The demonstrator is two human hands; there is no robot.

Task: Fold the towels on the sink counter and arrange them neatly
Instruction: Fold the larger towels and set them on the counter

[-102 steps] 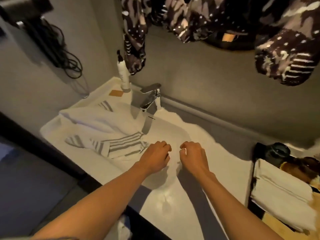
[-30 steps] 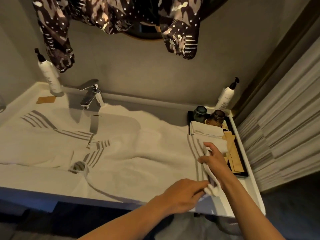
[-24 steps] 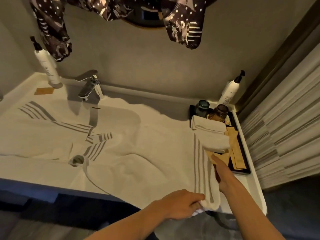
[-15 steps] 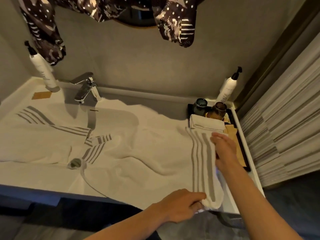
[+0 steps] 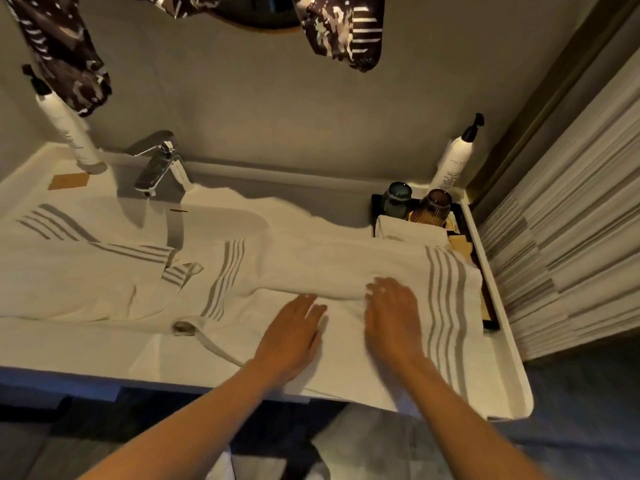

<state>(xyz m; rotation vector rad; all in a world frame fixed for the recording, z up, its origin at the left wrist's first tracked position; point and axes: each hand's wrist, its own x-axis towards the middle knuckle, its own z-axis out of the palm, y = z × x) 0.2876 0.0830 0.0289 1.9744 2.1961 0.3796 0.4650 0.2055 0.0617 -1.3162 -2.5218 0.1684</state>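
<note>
And the pinch is gone: half a second ago the left hand [image 5: 290, 336] was clutching the towel's near corner and the right hand [image 5: 391, 318] was up by the tray, and now both lie flat on the cloth, side by side, fingers straight and spread, palms down, holding nothing. No grip on anything, just pressing. The striped towel [image 5: 346, 271] under them is laid out wide across the right half of the counter [image 5: 62, 355], its near edge hanging just over the front lip, one band of grey stripes running beside the right hand, another band further left toward the basin. Left of that, a second striped towel [image 5: 69, 282] sprawls rumpled over the sink, a rolled edge curling toward the front.

Further back on the right, a small folded white towel [image 5: 408, 232] sits in the dark tray [image 5: 490, 306], the striped towel's far corner draped over the tray's edge. Behind it, two tumblers [image 5: 398, 199] touching each other, and a pump bottle [image 5: 453, 161] in the corner. At the back left, the chrome faucet [image 5: 157, 164] and another pump bottle [image 5: 65, 129] against the wall.
</note>
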